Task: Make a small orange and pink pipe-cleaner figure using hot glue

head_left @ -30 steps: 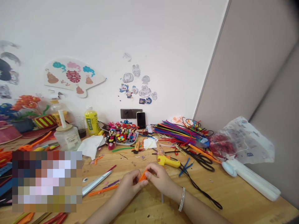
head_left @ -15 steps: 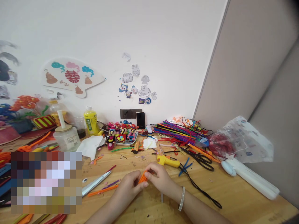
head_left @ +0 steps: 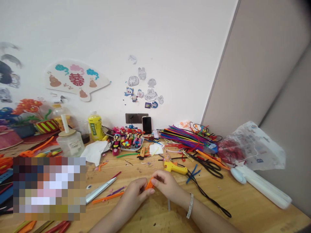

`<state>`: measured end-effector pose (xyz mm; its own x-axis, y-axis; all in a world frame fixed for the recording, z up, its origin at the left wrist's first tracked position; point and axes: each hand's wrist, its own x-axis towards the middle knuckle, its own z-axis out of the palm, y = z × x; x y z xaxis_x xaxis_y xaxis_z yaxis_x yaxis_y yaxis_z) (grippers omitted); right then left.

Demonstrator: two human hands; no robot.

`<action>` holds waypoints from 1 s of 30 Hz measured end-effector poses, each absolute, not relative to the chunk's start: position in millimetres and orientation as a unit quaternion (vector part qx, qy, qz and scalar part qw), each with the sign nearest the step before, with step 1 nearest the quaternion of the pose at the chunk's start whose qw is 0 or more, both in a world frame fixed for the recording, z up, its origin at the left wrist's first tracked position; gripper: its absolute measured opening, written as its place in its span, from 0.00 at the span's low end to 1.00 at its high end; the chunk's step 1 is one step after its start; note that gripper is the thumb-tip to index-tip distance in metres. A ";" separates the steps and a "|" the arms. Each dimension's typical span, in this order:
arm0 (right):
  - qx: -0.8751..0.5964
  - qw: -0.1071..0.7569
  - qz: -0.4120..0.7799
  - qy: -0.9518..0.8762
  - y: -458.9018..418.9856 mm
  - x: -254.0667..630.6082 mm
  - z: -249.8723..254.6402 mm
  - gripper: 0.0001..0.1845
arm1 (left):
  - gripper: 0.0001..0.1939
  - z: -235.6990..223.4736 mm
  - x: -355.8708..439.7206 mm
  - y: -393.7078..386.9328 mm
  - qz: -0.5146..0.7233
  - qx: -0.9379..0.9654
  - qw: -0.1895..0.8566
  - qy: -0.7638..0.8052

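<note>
Orange fuzzy piece (head_left: 150,183) lies between both hands, over the table (head_left: 143,221) and well in from its far edge, long axis slanting away and rightward. Left hand (head_left: 136,191) and right hand (head_left: 168,185) both pinch it, neither clearly nearer.

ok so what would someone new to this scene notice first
Probably the big bundle of multicoloured stems lying at the back of the table, right of the upright phone. Nearer, the bright yellow glue gun lies just beyond the hands, where the left hand and right hand meet on a small piece of orange material. On the wall at left, the fan-shaped board with a red character also stands out.
</note>
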<state>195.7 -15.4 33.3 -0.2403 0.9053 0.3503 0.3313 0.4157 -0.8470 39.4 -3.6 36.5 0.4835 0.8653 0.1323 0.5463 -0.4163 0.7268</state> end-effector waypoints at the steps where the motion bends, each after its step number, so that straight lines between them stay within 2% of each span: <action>1: -0.432 0.439 0.327 -0.717 -15.3 195.5 33.7 0.09 | 0.17 37.2 39.6 -3.9 0.253 0.802 0.314 0.441; 8: -0.433 0.442 0.290 -0.730 -15.9 196.1 35.5 0.09 | 0.17 32.9 39.1 -1.9 0.246 0.805 0.320 0.435; 21: -0.414 0.457 0.371 -0.694 -16.7 196.0 35.8 0.12 | 0.17 35.4 39.1 -4.5 0.261 0.795 0.407 0.366; 30: -0.404 0.442 0.375 -0.708 -16.5 195.9 33.5 0.13 | 0.16 30.9 38.8 -3.0 0.259 0.791 0.410 0.374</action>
<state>195.9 -16.5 33.5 -0.2829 0.9035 0.3220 0.2400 0.3918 -0.8882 38.8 -3.0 30.9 0.5866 0.8033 0.1027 0.3787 -0.3842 0.8420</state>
